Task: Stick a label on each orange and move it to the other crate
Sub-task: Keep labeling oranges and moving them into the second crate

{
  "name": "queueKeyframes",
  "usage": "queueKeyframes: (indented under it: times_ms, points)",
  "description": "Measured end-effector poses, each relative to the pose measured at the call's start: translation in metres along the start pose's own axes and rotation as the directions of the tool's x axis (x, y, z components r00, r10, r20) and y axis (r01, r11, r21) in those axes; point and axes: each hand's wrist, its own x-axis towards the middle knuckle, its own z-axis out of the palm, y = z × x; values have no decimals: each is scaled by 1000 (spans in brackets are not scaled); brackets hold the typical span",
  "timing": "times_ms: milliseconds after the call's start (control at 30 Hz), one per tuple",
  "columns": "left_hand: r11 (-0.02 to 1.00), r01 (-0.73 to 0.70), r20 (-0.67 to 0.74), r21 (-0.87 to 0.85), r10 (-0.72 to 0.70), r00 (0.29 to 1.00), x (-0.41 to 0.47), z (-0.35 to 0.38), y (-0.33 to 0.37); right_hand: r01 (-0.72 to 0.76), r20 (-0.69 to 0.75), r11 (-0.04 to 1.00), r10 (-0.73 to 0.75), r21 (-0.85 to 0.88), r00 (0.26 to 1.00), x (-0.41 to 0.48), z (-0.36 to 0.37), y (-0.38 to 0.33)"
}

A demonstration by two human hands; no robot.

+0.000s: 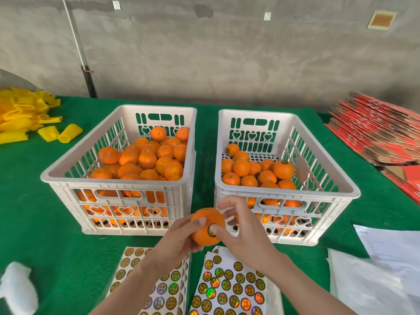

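Observation:
My left hand grips an orange in front of the two white crates. The thumb of my right hand presses a round gold-and-black label onto the orange, with the other fingers spread behind it. The left crate is piled high with unlabelled oranges. In the right crate lie fewer oranges, some showing labels. Two sheets of round holographic labels, a left sheet and a right sheet, lie on the green table just below my hands.
Yellow foam net sleeves are heaped at the back left. Flat red cartons are stacked at the right. White papers lie at the front right, and a white crumpled bag at the front left. A grey wall stands behind the table.

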Motion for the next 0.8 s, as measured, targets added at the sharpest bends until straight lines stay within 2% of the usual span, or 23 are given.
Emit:
queueKeyframes:
  times_ms: [100, 200, 300, 400, 467, 533, 600, 633, 667, 733, 767, 800]
  points:
    - [993, -70, 31, 92, 68, 997, -3, 7, 15, 70, 20, 994, -71, 80, 997, -4, -3, -5]
    - [964, -159, 12, 212, 160, 987, 0, 19, 38, 164, -3, 984, -164, 63, 986, -2, -8, -14]
    - [858, -267, 11, 438, 292, 956, 12, 36, 62, 186, -185, 981, -173, 52, 967, 13, -21, -22]
    - [801, -354, -16, 482, 412, 911, 44, 50, 81, 186, -366, 982, -162, 32, 916, 41, -46, -20]
    - [689, -344, -86, 638, 508, 857, 80, 55, 87, 72, -426, 997, -67, -5, 902, 69, -69, -9]
    - [434, -222, -46, 873, 525, 850, 115, 57, 88, -100, -392, 994, 72, -52, 917, 105, -93, 12]
    - [185, -172, 73, 967, 448, 891, 137, 55, 81, -276, -256, 943, 224, -187, 940, 139, -109, 44]
    - [111, -160, 102, 981, 409, 907, 142, 55, 78, -341, -164, 890, 304, -304, 939, 152, -113, 61]
    - [84, -155, 109, 984, 401, 909, 144, 54, 75, -356, -66, 829, 365, -431, 929, 163, -115, 75]
    - [110, -156, 92, 982, 441, 893, 147, 51, 73, -334, 82, 709, 483, -621, 872, 180, -115, 103]
    - [125, -151, 78, 981, 457, 886, 147, 51, 73, -330, 105, 645, 540, -689, 835, 183, -112, 111]
    - [133, -145, 67, 980, 469, 881, 146, 51, 74, -328, 115, 625, 561, -709, 820, 185, -109, 120]
